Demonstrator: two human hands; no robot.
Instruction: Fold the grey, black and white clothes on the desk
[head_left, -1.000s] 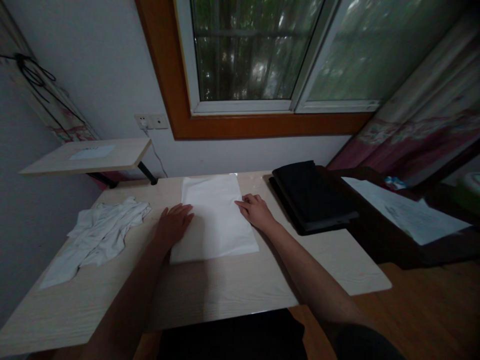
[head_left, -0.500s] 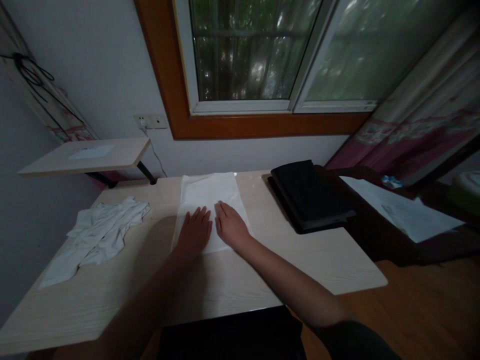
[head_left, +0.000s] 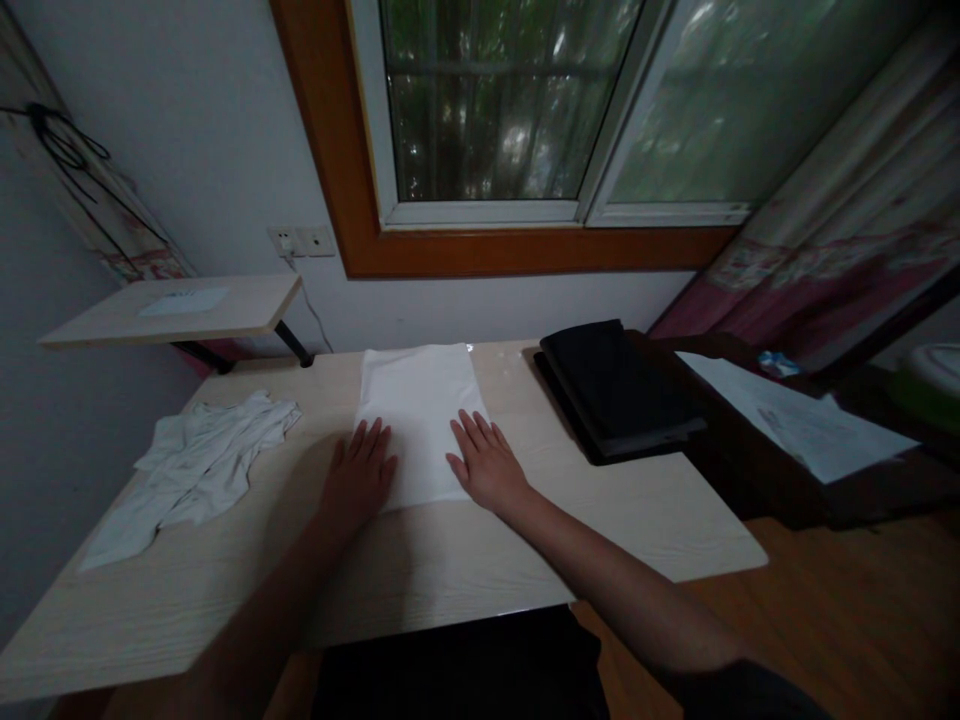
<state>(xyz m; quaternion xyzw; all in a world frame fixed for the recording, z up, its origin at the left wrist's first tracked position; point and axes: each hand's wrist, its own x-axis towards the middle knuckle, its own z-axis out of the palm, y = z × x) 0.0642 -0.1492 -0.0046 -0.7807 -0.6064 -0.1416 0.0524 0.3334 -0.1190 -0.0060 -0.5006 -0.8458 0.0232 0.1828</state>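
Observation:
A white folded cloth (head_left: 420, 400) lies flat on the pale wooden table (head_left: 465, 570), its far edge close to the wall. My left hand (head_left: 361, 470) rests palm down over its left edge with the fingers spread. On the opposite edge lies my right hand (head_left: 487, 462), also flat, fingers apart and pointing away from me. Both hands touch the cloth without gripping it. To the left is a crumpled white garment (head_left: 206, 465), apart from my hands.
A black folder (head_left: 619, 390) lies at the table's right side. Beyond it, paper sheets (head_left: 795, 415) rest on a dark surface. A small raised shelf (head_left: 255, 305) with a paper stands at the back left, below a wall socket (head_left: 300, 241).
My hands have slid apart, from close together in the middle of the white cloth out to its left and right edges. The garment and the folder stay put.

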